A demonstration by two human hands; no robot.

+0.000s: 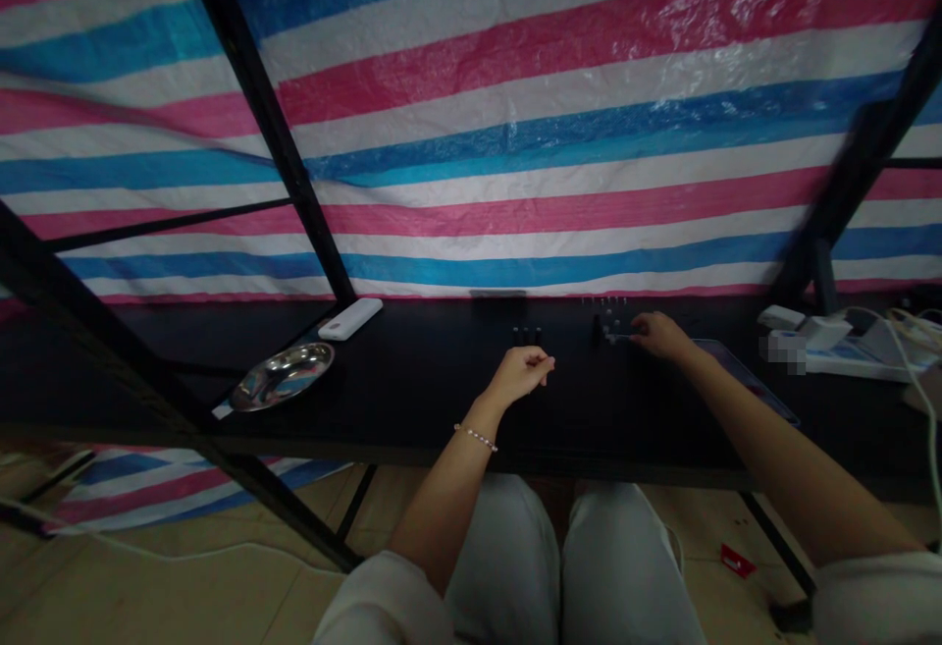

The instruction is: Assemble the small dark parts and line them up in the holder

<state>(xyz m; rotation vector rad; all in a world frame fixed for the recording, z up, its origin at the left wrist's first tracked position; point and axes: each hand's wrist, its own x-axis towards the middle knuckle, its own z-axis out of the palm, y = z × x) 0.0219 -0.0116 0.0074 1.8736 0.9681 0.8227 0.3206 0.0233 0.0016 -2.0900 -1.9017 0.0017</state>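
My left hand (521,375) is above the black table, its fingers curled together. Whatever may be in them is too small to make out. Just beyond it, several small dark upright pieces (527,336) stand in a row. Farther right, my right hand (657,334) pinches a thin pale stick-like tool (622,337) that points left. Its tip is among small clear pieces (610,337) on the table. Beside these stands a small dark cylinder (596,329), and a row of tiny pale bits (604,300) lies behind.
On the left are a shiny metal dish (284,377) and a white oblong device (351,319). A flat tablet-like thing (747,378) lies under my right forearm. To the right sit a power strip (854,358) and cables. Black frame bars (265,105) cross before striped sheeting.
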